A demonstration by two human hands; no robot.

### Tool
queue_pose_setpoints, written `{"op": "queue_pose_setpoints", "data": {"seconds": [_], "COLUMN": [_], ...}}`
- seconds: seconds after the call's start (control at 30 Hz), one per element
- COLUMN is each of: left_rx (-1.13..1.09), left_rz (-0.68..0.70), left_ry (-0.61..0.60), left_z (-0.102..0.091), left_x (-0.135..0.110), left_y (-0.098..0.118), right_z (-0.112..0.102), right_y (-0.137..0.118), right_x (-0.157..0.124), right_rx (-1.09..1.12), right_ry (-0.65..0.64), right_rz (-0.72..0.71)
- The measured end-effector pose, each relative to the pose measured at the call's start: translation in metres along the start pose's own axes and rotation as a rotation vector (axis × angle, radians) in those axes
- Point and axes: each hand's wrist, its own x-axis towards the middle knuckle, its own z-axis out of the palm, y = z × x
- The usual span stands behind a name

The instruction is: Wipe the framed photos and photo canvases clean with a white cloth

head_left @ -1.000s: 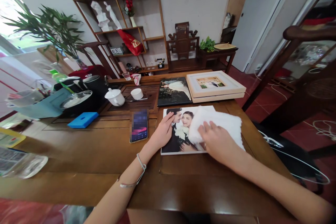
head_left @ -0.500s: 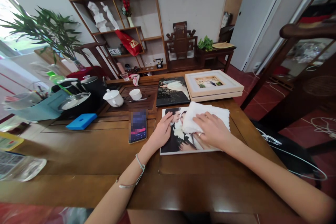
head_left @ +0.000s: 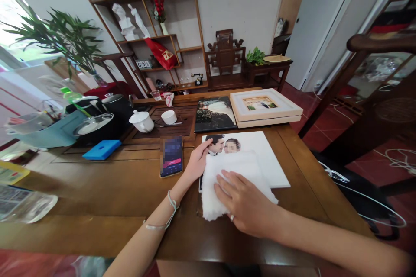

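A white photo panel point(head_left: 274, 169) printed with a couple's portrait lies flat on the wooden table near me. Along its left edge rests my left hand point(head_left: 197, 161), fingers stretched out and touching the print; its thumb is hard to see. My right hand point(head_left: 248, 207) presses a fluffy white cloth point(head_left: 240, 162) down with its fingers. The cloth covers the lower left of the panel and hangs over its near edge onto the table, hiding much of the picture.
Behind the panel lie a dark photo panel point(head_left: 212, 114) and stacked pale picture frames point(head_left: 269, 117). Left of my hands are a phone point(head_left: 171, 158), a blue block point(head_left: 102, 150), a white lidded cup point(head_left: 141, 121) and a small white cup point(head_left: 169, 117) on the tea tray.
My right hand has slid the cloth toward me and to the left, baring the panel's right side. My left hand has stayed at the left edge, shifting only slightly.
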Motion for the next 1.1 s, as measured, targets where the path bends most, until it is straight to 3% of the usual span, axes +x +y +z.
{"op": "queue_pose_setpoints", "data": {"seconds": [0.13,0.3,0.47,0.6,0.7,0.9,1.1], "left_rx": [0.012,-0.017,-0.071,-0.049,0.043,0.215,0.284], "left_rz": [-0.002,0.005,0.009,-0.011,-0.004,0.111,0.184], "left_ry": [0.049,0.069,0.092,0.081,0.042,0.0,-0.033], "left_z": [0.003,0.006,0.004,0.002,0.002,0.006,0.007], "left_x": [-0.002,-0.003,-0.003,-0.002,-0.002,-0.003,-0.003], "left_y": [0.007,0.008,0.009,0.011,0.01,0.003,-0.003], "right_z": [-0.005,0.012,0.008,-0.017,-0.039,-0.067,-0.073], "right_y": [0.018,0.035,0.017,-0.004,-0.006,0.035,0.063], "right_x": [0.002,0.014,0.015,-0.002,-0.017,-0.032,-0.047], "right_rx": [0.051,-0.016,0.089,0.176,0.27,0.426,0.258], "right_ry": [-0.011,0.084,0.027,-0.108,-0.213,-0.331,-0.355], "right_rz": [0.156,0.255,0.114,0.004,0.004,0.189,0.471]}}
